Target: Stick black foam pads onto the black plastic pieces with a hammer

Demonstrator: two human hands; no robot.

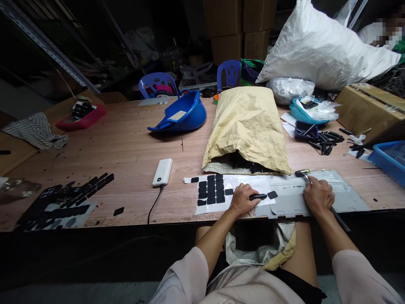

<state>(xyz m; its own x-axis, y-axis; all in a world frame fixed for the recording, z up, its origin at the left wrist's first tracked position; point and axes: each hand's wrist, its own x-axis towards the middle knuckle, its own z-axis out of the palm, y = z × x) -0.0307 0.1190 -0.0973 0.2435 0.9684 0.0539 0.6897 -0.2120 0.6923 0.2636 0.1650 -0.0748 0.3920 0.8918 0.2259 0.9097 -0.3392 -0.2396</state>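
Head view: left hand [245,199] rests low over a white sheet [232,181], fingers closed on a slim black piece [258,196], which points to the wearer's right; right hand [319,195] is clenched round a hammer [303,173], its head on the far side of the fist, at the grey board [344,195], and its dark handle running back toward the table edge; whether the head touches the board, cannot tell; a single black patch [272,194] lies just beyond the tip of the black piece; more black patches [211,190] sit in rows on the sheet, left of the left hand; directly beyond the hands, a tan paper sack [249,122] lies with its mouth toward the wearer, dark parts [249,164] showing inside; white power bank [163,172] with black cable [154,202] lies left of the sheet; blue basin [194,112] stands tilted farther back on the wooden table [133,143]; to the right of the sack, a loose heap of black pieces [325,141] lies near a cardboard box [370,112]; a second, open sack [286,236] is on the wearer's lap, below the table edge.
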